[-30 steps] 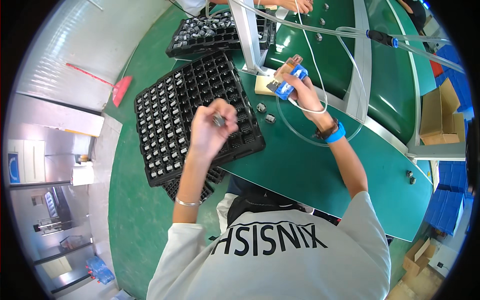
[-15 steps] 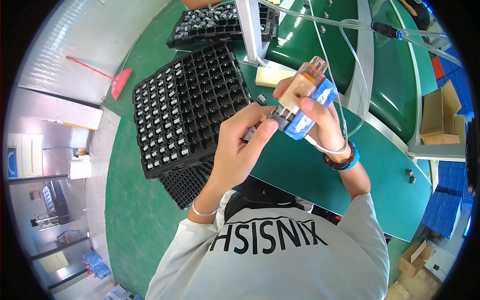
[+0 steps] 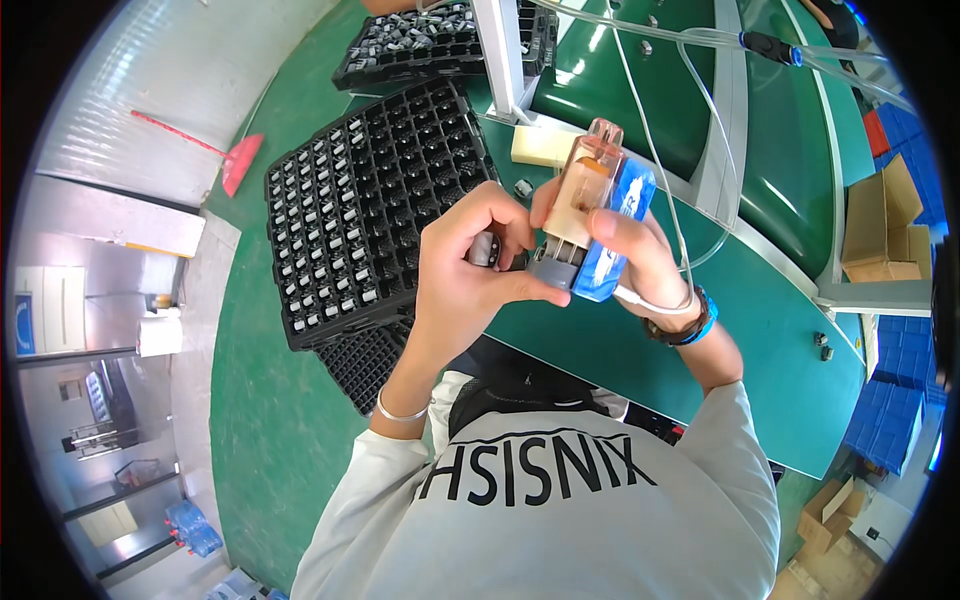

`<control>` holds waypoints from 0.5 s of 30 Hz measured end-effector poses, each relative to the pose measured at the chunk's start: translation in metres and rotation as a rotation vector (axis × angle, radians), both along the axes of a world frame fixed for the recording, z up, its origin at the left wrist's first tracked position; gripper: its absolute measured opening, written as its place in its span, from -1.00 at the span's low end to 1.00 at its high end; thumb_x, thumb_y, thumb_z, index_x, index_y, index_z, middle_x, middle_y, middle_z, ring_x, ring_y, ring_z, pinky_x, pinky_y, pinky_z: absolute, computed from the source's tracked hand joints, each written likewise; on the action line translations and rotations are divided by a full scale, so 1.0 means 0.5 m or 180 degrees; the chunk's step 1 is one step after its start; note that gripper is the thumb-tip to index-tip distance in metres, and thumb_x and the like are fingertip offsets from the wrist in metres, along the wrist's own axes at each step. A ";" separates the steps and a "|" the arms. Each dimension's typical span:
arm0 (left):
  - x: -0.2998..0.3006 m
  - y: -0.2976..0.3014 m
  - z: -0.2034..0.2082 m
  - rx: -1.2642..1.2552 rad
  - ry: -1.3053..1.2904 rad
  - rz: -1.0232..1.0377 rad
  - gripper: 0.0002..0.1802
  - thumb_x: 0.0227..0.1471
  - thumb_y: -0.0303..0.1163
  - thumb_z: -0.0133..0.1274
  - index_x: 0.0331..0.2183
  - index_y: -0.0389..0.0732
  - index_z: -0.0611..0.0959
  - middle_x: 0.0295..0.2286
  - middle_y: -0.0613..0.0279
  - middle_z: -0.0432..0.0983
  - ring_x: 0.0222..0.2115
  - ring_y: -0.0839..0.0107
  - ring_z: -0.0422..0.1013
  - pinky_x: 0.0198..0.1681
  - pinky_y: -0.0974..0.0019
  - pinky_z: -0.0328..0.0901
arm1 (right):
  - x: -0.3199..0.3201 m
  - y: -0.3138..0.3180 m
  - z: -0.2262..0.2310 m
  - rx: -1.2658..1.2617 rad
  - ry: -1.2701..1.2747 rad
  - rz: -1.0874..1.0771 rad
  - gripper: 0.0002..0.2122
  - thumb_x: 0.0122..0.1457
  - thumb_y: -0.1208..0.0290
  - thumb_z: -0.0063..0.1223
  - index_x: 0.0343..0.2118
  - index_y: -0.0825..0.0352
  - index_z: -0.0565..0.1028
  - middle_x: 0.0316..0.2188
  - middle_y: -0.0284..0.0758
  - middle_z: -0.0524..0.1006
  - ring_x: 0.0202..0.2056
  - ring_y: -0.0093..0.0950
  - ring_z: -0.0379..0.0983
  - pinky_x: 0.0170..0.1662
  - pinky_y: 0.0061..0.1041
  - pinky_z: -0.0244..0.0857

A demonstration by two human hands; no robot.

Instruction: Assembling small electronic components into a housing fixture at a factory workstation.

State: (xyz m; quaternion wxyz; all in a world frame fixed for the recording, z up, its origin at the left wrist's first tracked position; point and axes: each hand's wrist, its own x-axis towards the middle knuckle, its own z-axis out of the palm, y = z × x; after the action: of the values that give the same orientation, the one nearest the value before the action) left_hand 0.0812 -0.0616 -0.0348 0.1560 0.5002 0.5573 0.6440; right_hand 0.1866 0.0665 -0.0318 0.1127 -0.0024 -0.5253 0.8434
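Note:
My right hand point(image 3: 640, 250) is wrapped round a hand-held device point(image 3: 578, 205). The device has a clear pinkish top, a cream middle, blue wrapping along one side and a dark grey end with thin metal rods above it. The thumb lies across its front. My left hand point(image 3: 465, 260) is closed, with a small grey metallic part point(image 3: 484, 249) held in its curled fingers. Its thumb tip presses against the device's grey end. Left of the hands lies a black compartment tray point(image 3: 375, 200), its left columns filled with small silver-white pieces.
A second black tray point(image 3: 410, 50) heaped with grey parts lies behind. The cream block point(image 3: 540, 146) and a loose small part point(image 3: 523, 188) rest on the green table point(image 3: 670, 370). A white post point(image 3: 498, 60) and thin tubes point(image 3: 690, 90) cross beyond my hands. Cardboard boxes point(image 3: 885, 230) stand right.
The device has turned more upright and moved slightly left in my right hand. My left hand has rolled, its thumb now under the device's grey end and the small part in its fingers showing more.

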 end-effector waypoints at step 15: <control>-0.066 -0.128 -0.083 -0.0205 -0.2351 0.0101 -0.57 -0.17 -0.59 -0.24 -0.15 -0.17 0.20 -0.40 0.26 0.21 -0.36 0.51 0.16 -0.25 0.44 0.10 | -0.141 0.206 -0.236 0.3293 -0.0207 -0.2045 -0.72 -0.08 0.39 0.07 -0.31 0.43 0.38 -0.57 -0.15 0.40 -0.55 -0.36 0.35 -0.40 -0.49 0.26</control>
State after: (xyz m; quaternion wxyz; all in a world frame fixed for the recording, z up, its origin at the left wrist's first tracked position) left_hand 0.0484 -0.1257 -0.0762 0.3524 0.2202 0.4911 0.7656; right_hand 0.1163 0.1695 -0.1500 0.3320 -0.1314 -0.8431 0.4022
